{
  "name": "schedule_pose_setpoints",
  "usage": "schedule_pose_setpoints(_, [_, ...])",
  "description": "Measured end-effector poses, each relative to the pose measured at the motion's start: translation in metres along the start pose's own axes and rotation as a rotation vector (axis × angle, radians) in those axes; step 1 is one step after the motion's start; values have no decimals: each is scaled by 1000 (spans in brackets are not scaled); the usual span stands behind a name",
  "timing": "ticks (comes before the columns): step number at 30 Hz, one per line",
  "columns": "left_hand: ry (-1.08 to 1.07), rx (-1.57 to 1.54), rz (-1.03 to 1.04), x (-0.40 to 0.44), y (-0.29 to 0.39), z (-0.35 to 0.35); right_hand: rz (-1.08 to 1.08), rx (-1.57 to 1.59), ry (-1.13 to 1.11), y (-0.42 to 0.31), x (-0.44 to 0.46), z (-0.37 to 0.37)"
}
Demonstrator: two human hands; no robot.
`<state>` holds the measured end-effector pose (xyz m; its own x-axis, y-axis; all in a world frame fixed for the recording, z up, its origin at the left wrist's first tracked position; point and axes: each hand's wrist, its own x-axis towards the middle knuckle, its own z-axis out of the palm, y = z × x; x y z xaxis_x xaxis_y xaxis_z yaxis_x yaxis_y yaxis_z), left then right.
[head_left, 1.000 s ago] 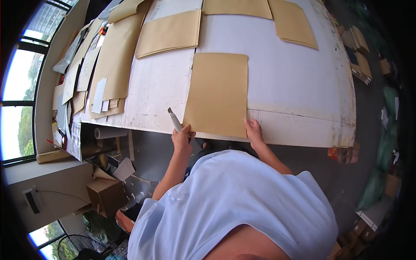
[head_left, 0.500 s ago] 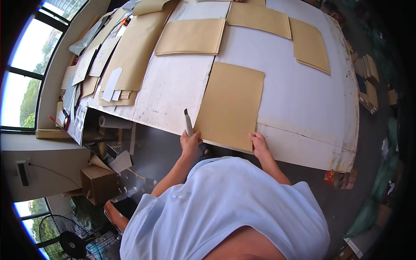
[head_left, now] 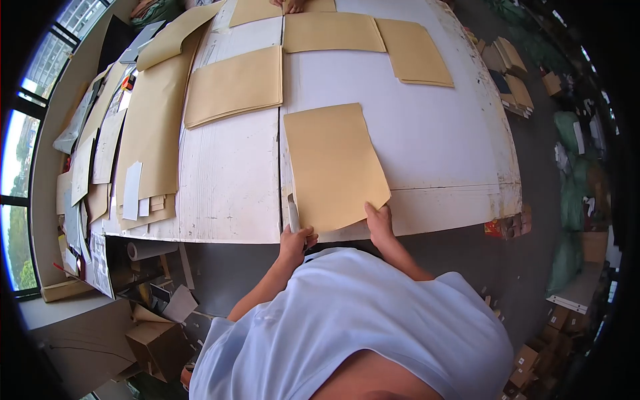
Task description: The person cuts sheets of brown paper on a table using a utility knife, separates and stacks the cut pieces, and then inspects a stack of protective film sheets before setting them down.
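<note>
We grip a sheet [head_left: 336, 168], lengthwise ahead, at its near corners, right fingers [head_left: 371, 211] pinching, left fingers [head_left: 305, 233] also clasping a knife [head_left: 294, 217].

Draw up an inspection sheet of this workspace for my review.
Surface: white table, dark seam, stains along its right edge.
Job's things: brown sheet, its near edge at the hands; utility knife.
Clutter: large brown paper, white strips and overlapping boards on the left.
Hands: left hand grips the knife at the sheet's near left corner; right hand holds the near right corner. Another person's hand at the far side.
Cables: thin line on lower-left wall, possibly a cord.
Surroundings: windows, cardboard box, green bundles.
</note>
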<state>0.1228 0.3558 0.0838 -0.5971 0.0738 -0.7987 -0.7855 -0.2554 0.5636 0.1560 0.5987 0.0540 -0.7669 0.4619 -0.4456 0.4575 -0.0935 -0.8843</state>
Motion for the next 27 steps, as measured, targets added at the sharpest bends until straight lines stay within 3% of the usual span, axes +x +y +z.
schedule_pose_setpoints(1, [-59, 105, -26, 6, -1, -5, -142, -341, 88, -21, 3, 3])
schedule_pose_setpoints(2, [-116, 206, -43, 12, 0, -10, -147, -339, 112, -42, -2, 6])
schedule_pose_setpoints(4, [-142, 268, -20, 15, 5, -19, -454, -429, 169, -87, -20, 16])
schedule_pose_setpoints(5, [-132, 228, -27, 16, 9, -23, -755, -499, 174, -93, -20, 15])
schedule_pose_setpoints(6, [-119, 183, -34, 17, 13, -28, -757, -500, 179, -103, -25, 15])
schedule_pose_setpoints(8, [-117, 163, -30, 18, 22, -38, -972, -685, 102, -120, -39, 17])
schedule_pose_setpoints(17, [-179, 100, 68, 24, 65, -56, -1054, -773, -4, -108, -59, 46])
schedule_pose_setpoints(25, [-227, 87, 13, 34, 47, -82, -1064, -861, 34, -111, -62, 53])
schedule_pose_setpoints(27, [-234, 85, -10, 35, 45, -85, -895, -730, 173, -108, -58, 52])
